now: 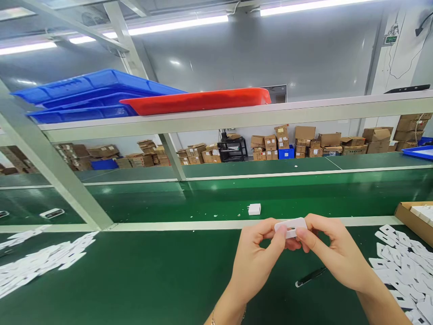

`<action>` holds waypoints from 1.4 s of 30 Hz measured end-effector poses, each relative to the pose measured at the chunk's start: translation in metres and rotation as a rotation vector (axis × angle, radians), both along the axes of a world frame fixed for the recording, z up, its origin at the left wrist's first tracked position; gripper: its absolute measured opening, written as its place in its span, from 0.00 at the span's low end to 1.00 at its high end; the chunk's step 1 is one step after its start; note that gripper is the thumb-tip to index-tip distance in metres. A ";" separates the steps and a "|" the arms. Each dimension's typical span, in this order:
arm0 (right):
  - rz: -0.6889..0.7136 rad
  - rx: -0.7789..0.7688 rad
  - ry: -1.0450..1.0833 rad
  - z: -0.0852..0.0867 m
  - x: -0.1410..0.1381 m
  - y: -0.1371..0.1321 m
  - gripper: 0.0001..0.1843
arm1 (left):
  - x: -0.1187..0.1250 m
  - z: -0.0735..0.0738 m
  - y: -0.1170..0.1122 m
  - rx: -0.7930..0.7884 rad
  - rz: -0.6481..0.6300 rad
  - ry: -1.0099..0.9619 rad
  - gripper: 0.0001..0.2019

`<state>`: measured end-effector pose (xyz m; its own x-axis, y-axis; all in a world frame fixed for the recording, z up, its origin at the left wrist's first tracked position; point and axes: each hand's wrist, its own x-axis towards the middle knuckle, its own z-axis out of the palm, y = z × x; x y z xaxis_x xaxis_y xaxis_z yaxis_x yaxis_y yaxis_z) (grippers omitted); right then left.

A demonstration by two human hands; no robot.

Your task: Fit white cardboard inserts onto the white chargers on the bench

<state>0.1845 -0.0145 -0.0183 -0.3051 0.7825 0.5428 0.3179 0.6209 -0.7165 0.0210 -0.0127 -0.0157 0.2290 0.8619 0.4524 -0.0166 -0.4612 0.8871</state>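
My left hand [253, 259] and my right hand [338, 255] both grip a small white plastic plate [297, 222] between thumbs and fingers, one at each end. A dark slot shows in its face, and the fingertips partly cover it. The plate is held up above the green table [162, 275]. Below my right hand lies a black pen-like tool [309, 277] with a pale tip. Close to the right forearm, many flat white pieces [404, 266] with small square holes are heaped.
Similar white pieces [43, 262] spread at the left. A white plug adapter [254, 209] sits on the green conveyor belt [216, 194] beyond the pale rail. At right stands a cardboard box [411, 223]. Overhead, a shelf [203, 123] carries blue trays [91, 85] and a red tray [203, 101].
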 end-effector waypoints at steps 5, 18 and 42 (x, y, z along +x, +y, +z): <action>0.008 -0.011 -0.002 0.003 -0.001 0.000 0.21 | 0.000 -0.001 0.001 -0.032 -0.037 0.017 0.14; -0.203 0.153 0.147 0.070 -0.003 0.050 0.20 | -0.095 0.028 -0.005 0.026 0.551 -0.107 0.18; -0.210 0.007 -0.987 -0.034 -0.033 0.159 0.15 | -0.119 0.030 -0.027 0.219 0.677 -0.220 0.10</action>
